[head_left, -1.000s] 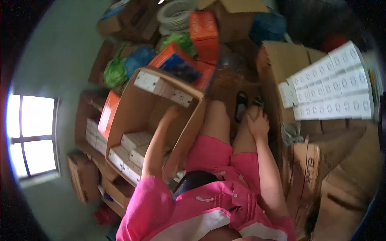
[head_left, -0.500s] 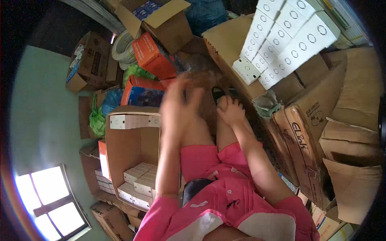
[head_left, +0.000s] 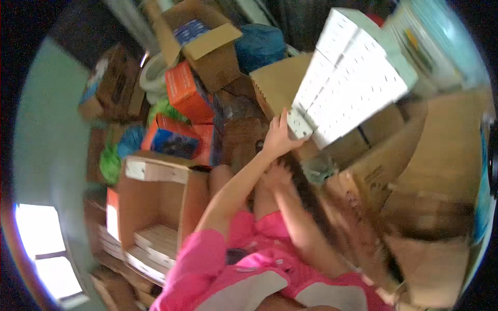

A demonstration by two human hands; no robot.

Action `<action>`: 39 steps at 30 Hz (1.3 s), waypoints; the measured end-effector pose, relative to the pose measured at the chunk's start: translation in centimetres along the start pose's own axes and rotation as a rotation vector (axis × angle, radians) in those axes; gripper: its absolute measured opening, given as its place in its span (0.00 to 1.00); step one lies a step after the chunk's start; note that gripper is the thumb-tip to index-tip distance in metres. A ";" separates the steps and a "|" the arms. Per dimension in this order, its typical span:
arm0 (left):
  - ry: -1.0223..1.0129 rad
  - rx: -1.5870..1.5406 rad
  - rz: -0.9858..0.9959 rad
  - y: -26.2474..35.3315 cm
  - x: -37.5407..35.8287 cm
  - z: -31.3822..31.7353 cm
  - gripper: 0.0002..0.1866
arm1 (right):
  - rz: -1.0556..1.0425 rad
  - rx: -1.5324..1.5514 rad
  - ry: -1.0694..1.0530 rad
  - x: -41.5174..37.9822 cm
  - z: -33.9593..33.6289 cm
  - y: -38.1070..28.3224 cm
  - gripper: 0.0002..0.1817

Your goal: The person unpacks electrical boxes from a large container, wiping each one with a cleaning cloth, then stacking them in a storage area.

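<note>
White box (head_left: 300, 123) at the lower left corner of the stack of white boxes (head_left: 353, 78) is what our left hand (head_left: 277, 137) has reached up to; it is small and squarish, with round marks on its face, though blur hides the finer detail. Its face tilts toward us and to the left, and we cannot tell a long axis on it. The stack itself runs long from lower left to upper right, leaning on a tall cardboard box (head_left: 275, 83) behind it. Our left fingers (head_left: 282, 116) are spread along the white box's left edge, touching it, but the blur does not let us say whether they are clamped on it. Our right hand (head_left: 275, 176) lies lower, just under the left wrist near our knees, and it is too smeared to tell whether it is open or closed. To the left stands an open carton (head_left: 155, 192) on its side, with flat white boxes (head_left: 150, 241) stacked in its lower part and one long white box (head_left: 155, 170) lying across its top edge. Beyond it are orange boxes (head_left: 184, 93), a blue bag (head_left: 259, 44) and another open cardboard box (head_left: 202, 36) with a blue pack inside.
</note>
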State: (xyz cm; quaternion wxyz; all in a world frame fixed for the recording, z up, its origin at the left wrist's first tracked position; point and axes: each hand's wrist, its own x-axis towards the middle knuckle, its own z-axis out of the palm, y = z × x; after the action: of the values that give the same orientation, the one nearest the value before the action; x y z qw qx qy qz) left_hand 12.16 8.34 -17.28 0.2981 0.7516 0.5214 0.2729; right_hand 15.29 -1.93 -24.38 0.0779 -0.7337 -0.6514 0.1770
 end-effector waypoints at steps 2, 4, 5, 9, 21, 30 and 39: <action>0.027 -0.161 -0.020 -0.6 -1.6 -0.2 0.60 | -0.026 -0.002 -0.036 0.6 -0.3 0.5 0.44; 0.013 -0.517 -0.111 -0.8 -4.0 -2.4 0.56 | -0.012 0.037 -0.104 0.7 -0.3 0.1 0.43; -0.006 -0.811 -0.164 -0.1 -5.9 -4.1 0.53 | 0.000 0.056 -0.153 0.6 -0.4 -0.2 0.43; 0.101 -1.456 -0.221 -1.8 -13.8 -11.9 0.43 | 0.054 0.042 -0.173 0.0 -0.6 -1.9 0.43; 0.605 -0.565 -0.550 -9.3 -29.5 -25.2 0.47 | 0.034 -0.004 -0.137 -0.1 0.3 -1.5 0.43; 0.498 0.148 -0.836 -23.4 -27.5 -15.4 0.56 | 0.045 -0.042 -0.143 0.0 0.7 -1.5 0.44; 0.567 0.023 -0.724 -25.0 -26.0 -13.2 0.56 | 0.047 -0.070 -0.160 -0.2 0.6 -3.0 0.45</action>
State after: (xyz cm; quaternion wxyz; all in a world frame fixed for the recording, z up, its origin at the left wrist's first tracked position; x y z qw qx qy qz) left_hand -20.89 -7.14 -29.23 0.2116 0.4202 0.8142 0.3402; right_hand 12.31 -1.75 -23.85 -0.0041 -0.7347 -0.6437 0.2140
